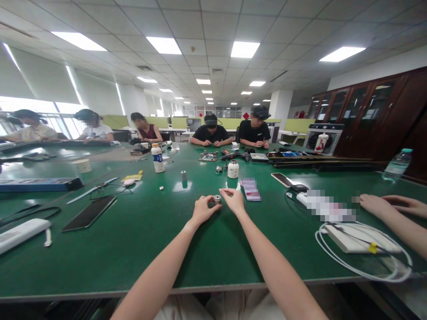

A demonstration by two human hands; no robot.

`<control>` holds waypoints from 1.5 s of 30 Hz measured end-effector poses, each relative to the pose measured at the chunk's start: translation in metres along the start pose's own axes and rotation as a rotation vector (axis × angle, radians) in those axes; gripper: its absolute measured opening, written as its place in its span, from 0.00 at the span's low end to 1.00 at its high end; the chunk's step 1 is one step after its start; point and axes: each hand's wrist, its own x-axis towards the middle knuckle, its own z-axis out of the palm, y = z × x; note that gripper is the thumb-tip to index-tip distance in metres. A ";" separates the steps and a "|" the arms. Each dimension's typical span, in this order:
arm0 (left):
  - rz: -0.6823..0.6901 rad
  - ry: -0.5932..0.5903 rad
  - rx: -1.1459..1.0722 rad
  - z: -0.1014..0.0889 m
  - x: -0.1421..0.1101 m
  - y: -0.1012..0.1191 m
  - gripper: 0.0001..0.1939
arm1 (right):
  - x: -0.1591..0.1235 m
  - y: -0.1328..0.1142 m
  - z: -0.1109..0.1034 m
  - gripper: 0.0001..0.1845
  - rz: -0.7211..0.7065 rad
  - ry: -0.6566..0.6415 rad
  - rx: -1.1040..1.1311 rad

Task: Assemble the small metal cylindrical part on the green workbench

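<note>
Left hand [203, 210] pinches metal cylinder [217, 200] well inside green table [100, 258] edge; right hand [235, 201] alongside, finger closure unclear.

Open green tabletop [153, 218] stretched left of the left hand's [203, 210] grip! Rightward, though, the right hand [235, 201] crowded in, a phone [249, 190] just past it; beyond, a white jar [233, 170] blocked!

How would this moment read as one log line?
left hand: holding metal cylinder | right hand: beside it, any hold unclear | second cylinder: upright on green table, farther off
</note>
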 end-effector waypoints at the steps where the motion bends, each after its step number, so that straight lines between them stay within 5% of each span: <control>1: -0.004 -0.001 0.010 -0.001 0.000 0.001 0.21 | 0.002 0.005 -0.005 0.14 0.011 0.013 -0.002; 7: -0.015 -0.005 0.034 -0.001 -0.001 0.002 0.20 | 0.003 0.043 -0.032 0.02 0.118 -0.197 -0.141; 14: -0.034 0.005 0.021 0.001 -0.002 -0.001 0.22 | 0.003 0.045 -0.036 0.14 0.166 -0.282 -0.282; 21: -0.041 -0.003 -0.001 0.001 -0.002 0.001 0.22 | -0.005 0.034 -0.032 0.01 0.139 -0.085 -0.340; 28: -0.029 0.002 0.008 0.003 -0.002 -0.002 0.21 | 0.001 0.005 -0.006 0.15 -0.090 0.020 -0.026; 35: -0.017 -0.012 0.009 0.001 -0.002 -0.002 0.21 | 0.000 0.004 0.022 0.14 -0.028 -0.051 0.018; 45: -0.035 -0.034 0.028 -0.001 -0.002 0.002 0.20 | -0.005 -0.011 0.017 0.18 0.056 -0.104 -0.140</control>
